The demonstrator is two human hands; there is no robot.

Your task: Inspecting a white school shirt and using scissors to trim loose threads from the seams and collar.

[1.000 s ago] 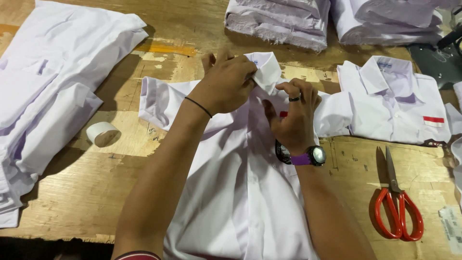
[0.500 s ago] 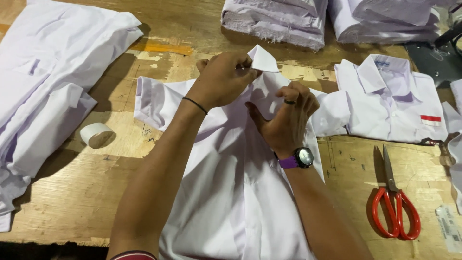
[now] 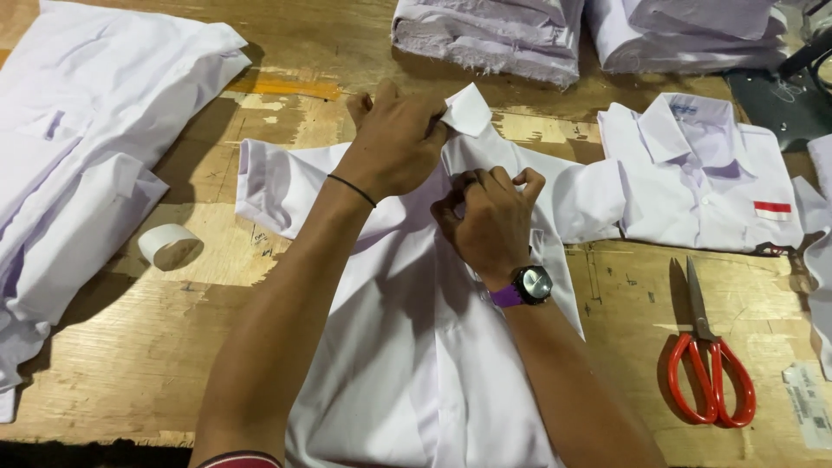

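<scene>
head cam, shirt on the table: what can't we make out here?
- Head view: white shirt collar front is covered by the left hand and right hand.
- Whether either hand pinches fabric: fingertips curl out of sight.
- Shirt hem: cut off by the bottom edge.
- Paper tag: print too small.

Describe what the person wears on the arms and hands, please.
The left hand has a thin black band on its wrist. The right hand has a wristwatch with a dark round face and purple strap. Both forearms are bare; a dark red sleeve edge shows at the left arm.
</scene>
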